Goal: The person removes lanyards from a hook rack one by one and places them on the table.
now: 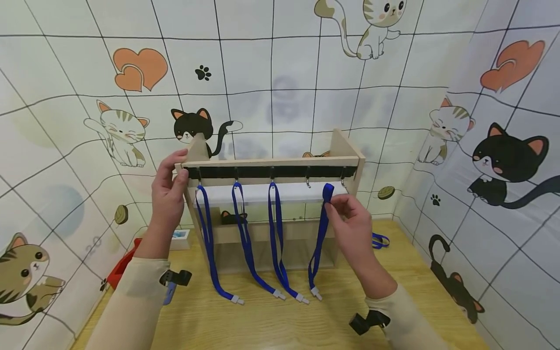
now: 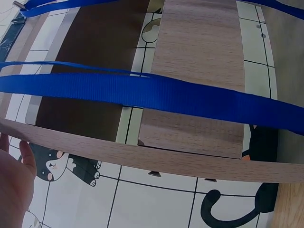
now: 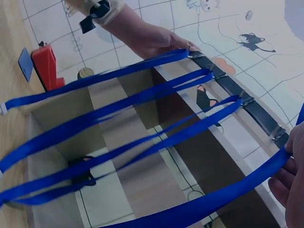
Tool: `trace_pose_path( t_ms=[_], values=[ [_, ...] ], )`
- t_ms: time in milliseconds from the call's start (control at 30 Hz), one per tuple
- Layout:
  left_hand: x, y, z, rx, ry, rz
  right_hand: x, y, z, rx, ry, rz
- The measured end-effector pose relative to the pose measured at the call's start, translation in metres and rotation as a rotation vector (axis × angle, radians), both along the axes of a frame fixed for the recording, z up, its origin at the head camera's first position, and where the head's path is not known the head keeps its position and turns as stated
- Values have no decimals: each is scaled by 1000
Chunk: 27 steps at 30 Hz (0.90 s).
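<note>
A small wooden shelf (image 1: 275, 232) stands on the table, with a black strip (image 1: 253, 172) of metal hooks along its top front edge. Three blue lanyards (image 1: 207, 233) hang from the hooks on the left and middle. My left hand (image 1: 169, 187) grips the upper left corner of the shelf, thumb on the front. My right hand (image 1: 352, 218) pinches a fourth blue lanyard (image 1: 323, 228) near its top loop, just below the two right hooks (image 1: 308, 177). Its clip end dangles low, near the tabletop. In the right wrist view, the pinched lanyard (image 3: 228, 199) crosses the foreground.
Another blue lanyard (image 1: 380, 240) lies on the table right of the shelf. Left of it are a small white box (image 1: 180, 239), a red object (image 1: 124, 265) and a blue flat item (image 1: 169, 293). Cat-printed cloth (image 1: 271, 73) surrounds the wooden table (image 1: 280, 325).
</note>
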State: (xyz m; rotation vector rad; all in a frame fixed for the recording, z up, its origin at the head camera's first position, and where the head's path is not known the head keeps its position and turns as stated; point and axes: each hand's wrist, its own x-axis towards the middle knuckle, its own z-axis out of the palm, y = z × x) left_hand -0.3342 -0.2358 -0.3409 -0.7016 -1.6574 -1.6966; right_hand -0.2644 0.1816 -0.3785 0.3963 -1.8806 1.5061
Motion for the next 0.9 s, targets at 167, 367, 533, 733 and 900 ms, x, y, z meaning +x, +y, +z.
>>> trace_pose_path(
  t_ms=[167, 367, 533, 733, 900],
  values=[
    [-1, 0, 0, 2, 6, -11, 4, 18, 12, 30, 22, -28],
    [-2, 0, 0, 8, 13, -7, 8, 42, 27, 63, 55, -95],
    [-4, -1, -2, 6, 13, 2, 8, 63, 37, 67, 68, -158],
    [-3, -1, -2, 9, 13, 8, 9, 87, 46, 104, 74, -209],
    [-1, 0, 0, 1, -1, 10, 1, 111, 47, 166, 49, -289]
  ],
)
